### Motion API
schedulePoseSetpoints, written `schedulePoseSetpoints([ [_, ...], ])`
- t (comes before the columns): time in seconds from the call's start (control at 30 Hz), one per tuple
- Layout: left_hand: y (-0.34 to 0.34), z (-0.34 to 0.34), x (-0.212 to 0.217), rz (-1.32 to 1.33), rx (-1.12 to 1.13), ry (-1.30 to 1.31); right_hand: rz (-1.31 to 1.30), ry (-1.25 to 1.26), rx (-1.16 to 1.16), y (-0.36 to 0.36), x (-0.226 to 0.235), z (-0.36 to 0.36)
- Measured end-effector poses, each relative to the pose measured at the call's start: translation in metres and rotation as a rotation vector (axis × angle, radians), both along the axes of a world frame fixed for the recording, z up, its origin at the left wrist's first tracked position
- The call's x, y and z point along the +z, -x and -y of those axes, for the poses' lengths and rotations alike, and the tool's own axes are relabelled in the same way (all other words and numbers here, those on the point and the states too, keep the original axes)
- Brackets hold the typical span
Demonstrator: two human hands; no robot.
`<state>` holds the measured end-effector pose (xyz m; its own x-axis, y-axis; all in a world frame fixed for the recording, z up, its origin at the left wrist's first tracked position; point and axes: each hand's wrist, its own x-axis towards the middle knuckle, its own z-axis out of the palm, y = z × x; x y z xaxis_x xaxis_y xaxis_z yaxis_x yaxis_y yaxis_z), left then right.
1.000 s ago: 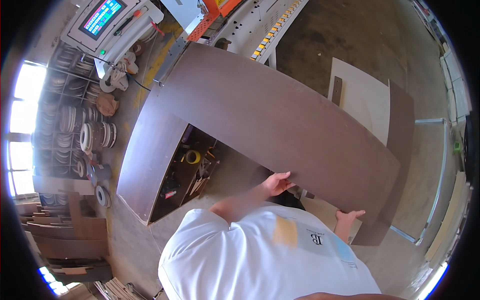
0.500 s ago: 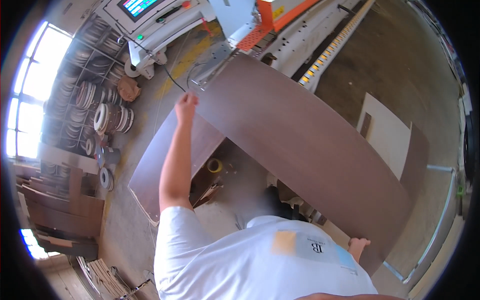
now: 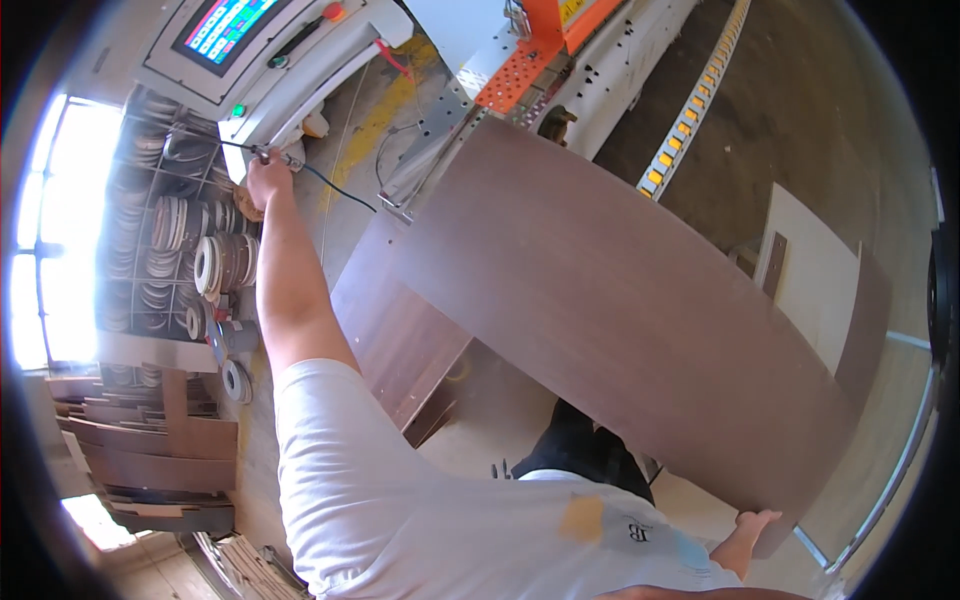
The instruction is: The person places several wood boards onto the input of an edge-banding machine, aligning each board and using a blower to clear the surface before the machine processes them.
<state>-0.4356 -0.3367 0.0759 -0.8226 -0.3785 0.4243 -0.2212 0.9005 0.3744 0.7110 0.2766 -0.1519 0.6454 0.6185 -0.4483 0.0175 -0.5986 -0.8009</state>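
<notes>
My left arm reaches out to the far left, and my left hand (image 3: pixel 270 180) is closed at a thin black hose (image 3: pixel 335 187) with a small metal fitting, beside the machine's control panel. Its grip partly hides the fitting. A large brown board (image 3: pixel 610 300) lies slantwise in front of me, its far end against the orange and grey machine (image 3: pixel 530 75). My right hand (image 3: pixel 755 522) grips this board's near right edge, some fingers hidden.
A second brown panel (image 3: pixel 400 335) lies lower at the left. The control panel's lit screen (image 3: pixel 225 30) is at top left. Racks of edging rolls (image 3: pixel 220 265) and stacked boards (image 3: pixel 150 450) stand left. A white board (image 3: pixel 810 280) is on the right, beyond the large board.
My left hand has moved left from the board's far corner to the black hose. My right hand stays on the board's edge. The view has shifted a little.
</notes>
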Motion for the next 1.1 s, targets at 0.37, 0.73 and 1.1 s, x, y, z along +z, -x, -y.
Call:
schedulePoseSetpoints([
  [0.37, -0.166, -0.005, 0.080, 0.199, -0.680, -0.247, -0.230, 0.018, -0.085, 0.018, 0.019, 0.006],
  [0.73, -0.373, -0.034, 0.066, 0.790, -0.559, 0.550, -0.378, 0.031, -0.174, 0.045, 0.066, 0.029],
  [1.1, -0.466, 0.086, 0.111, 0.821, -0.392, 0.665, -0.595, 0.053, -0.060, 0.000, 0.024, 0.024],
])
